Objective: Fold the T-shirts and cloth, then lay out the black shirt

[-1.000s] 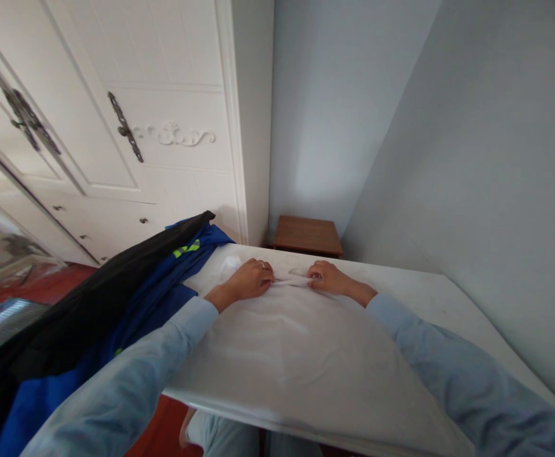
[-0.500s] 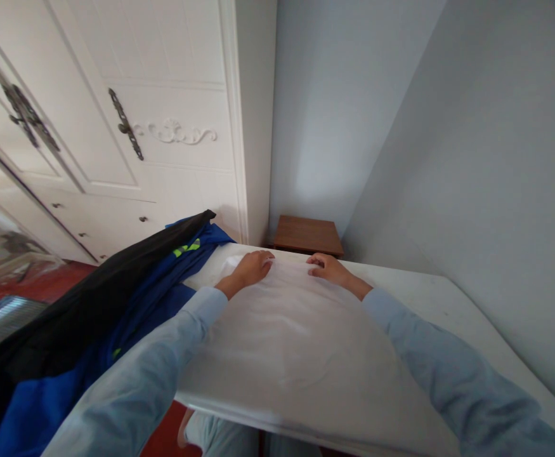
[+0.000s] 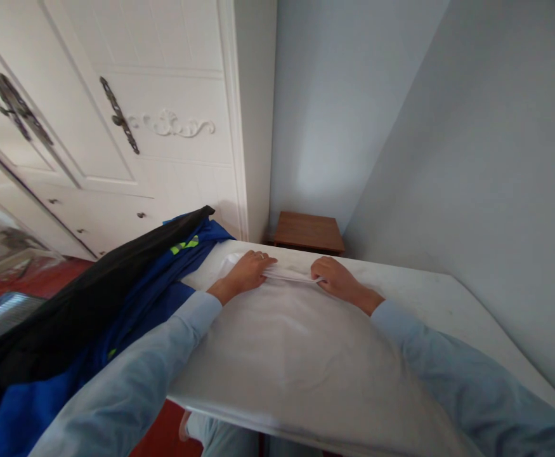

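A thin white cloth [image 3: 300,349] lies spread on the white table [image 3: 429,292], lightly creased. Whether it is a garment does not show. My left hand [image 3: 250,271] is closed on its far edge at the left, fingers curled over the fabric. At the right, my right hand [image 3: 337,277] pinches the same edge between thumb and fingers. Between the two hands the edge is lifted into a narrow, taut fold.
A blue and black garment [image 3: 129,285] with bright yellow-green marks drapes over the table's left side. Beyond stand a white wardrobe [image 3: 177,171] and a low brown wooden stand [image 3: 308,230]. A grey wall [image 3: 486,158] borders the right side.
My right hand has closed on the cloth's far edge and drawn slightly nearer to me. The left hand has also closed on it. The edge now stands up as a fold.
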Motion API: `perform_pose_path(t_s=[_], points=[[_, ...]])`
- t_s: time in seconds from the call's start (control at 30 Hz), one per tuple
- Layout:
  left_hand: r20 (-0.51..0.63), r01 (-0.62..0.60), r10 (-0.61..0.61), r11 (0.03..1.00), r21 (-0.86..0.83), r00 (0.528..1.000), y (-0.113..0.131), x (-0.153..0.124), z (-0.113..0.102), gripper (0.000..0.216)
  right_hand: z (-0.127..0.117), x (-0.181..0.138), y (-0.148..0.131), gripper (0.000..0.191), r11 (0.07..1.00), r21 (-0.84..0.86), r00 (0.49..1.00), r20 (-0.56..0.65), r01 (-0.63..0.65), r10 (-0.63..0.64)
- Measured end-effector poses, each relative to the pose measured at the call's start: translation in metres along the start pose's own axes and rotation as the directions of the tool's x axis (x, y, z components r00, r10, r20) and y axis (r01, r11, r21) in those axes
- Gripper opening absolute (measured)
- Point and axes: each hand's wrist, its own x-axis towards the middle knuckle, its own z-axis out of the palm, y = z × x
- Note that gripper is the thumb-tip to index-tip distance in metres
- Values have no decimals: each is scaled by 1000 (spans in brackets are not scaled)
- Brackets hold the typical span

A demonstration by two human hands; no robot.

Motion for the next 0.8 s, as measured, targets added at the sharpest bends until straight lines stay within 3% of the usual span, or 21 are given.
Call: perform_pose_path(t_s=[0.13, 0.3, 0.4, 0.5, 0.6, 0.7, 0.8], points=[[9, -133, 132, 989, 64, 991, 6, -7, -4, 26, 4, -9, -10, 23, 979, -133, 988, 40, 156, -152], [-28, -150, 151, 988, 43, 988, 10, -7, -4, 14, 9, -9, -7, 17, 988, -134, 995, 70, 80, -71], [-14, -78, 78, 997, 12, 997, 6, -6, -3, 16, 6, -9, -5, 8, 993, -90, 988, 131, -72, 83], [-11, 9, -9, 1000, -2, 1000, 2, -2, -3, 19, -4, -10, -1, 28, 973, 39, 959, 182, -229, 218], [-39, 61, -61, 998, -2, 997, -1, 6, -4, 24, -16, -9, 13, 36, 938, 148, 929, 254, -312, 269], [-9, 176, -176, 984, 30, 984, -2, 19, -1, 25, -23, -8, 33, 50, 912, 154, 895, 310, -380, 321], [46, 278, -283, 956, 96, 958, -2, 33, 6, 25, -22, -6, 51, 55, 881, 125, 868, 281, -456, 410]])
